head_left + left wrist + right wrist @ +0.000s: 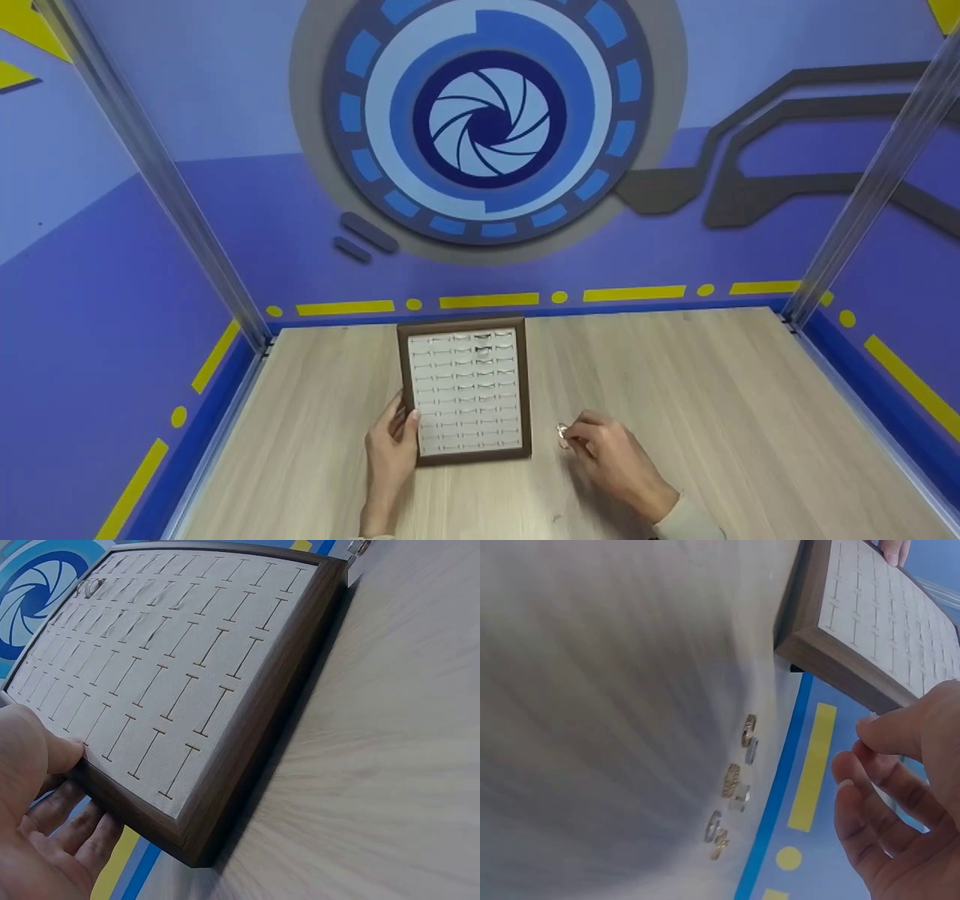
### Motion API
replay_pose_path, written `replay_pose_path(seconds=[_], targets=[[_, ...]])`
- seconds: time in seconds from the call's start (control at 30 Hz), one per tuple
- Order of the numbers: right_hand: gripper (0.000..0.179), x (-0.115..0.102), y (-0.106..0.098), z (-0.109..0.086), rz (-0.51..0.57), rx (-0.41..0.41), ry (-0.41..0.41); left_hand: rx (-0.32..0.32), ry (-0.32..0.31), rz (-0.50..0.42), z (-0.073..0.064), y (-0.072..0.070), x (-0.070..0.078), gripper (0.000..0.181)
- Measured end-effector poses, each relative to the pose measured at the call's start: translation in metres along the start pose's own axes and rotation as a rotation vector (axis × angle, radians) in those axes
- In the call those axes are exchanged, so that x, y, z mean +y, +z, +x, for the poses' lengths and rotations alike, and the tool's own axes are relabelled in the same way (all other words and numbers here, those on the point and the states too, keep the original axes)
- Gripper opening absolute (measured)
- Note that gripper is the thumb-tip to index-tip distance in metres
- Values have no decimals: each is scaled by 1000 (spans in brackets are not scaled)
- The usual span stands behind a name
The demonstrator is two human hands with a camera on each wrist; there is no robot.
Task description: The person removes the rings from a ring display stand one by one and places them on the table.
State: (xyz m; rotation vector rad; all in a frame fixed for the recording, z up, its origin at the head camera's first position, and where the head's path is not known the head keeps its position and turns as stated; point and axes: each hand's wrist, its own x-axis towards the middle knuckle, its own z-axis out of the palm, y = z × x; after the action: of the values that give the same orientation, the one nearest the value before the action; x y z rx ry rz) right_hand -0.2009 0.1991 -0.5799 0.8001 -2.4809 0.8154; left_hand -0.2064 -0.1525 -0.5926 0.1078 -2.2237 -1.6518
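My left hand point(390, 450) grips a brown-framed ring display tray point(526, 390) by its left side, thumb on the rim and fingers underneath. Rows of slits mark the tray's pale padded insert point(172, 634). Near its far end, a couple of silvery rings point(94, 588) sit in slits. To the tray's right, my right hand point(616, 461) has thumb and index finger pinched together. A small silvery edge, apparently a ring point(873, 715), shows at the thumb tip; the fingers hide most of it. Several gold and silver rings point(731, 781) lie clustered on the table near this hand.
The wooden table point(712, 390) carries the tray and the loose rings. Blue printed panels point(225, 225) with yellow dashes stand behind it and at both sides. Metal posts point(855, 180) rise at the two back corners.
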Motion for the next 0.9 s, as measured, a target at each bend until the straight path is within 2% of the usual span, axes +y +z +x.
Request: replay_pose_path(seconds=[0.3, 0.63, 0.9], targets=[[15, 7, 2, -8, -1, -68, 6, 11, -1, -4, 1, 0, -1, 50], [11, 11, 5, -13, -71, -147, 47, -4, -11, -1, 2, 1, -1, 50], [12, 13, 8, -14, -63, -217, 57, -5, -24, 8, 1, 1, -1, 51]])
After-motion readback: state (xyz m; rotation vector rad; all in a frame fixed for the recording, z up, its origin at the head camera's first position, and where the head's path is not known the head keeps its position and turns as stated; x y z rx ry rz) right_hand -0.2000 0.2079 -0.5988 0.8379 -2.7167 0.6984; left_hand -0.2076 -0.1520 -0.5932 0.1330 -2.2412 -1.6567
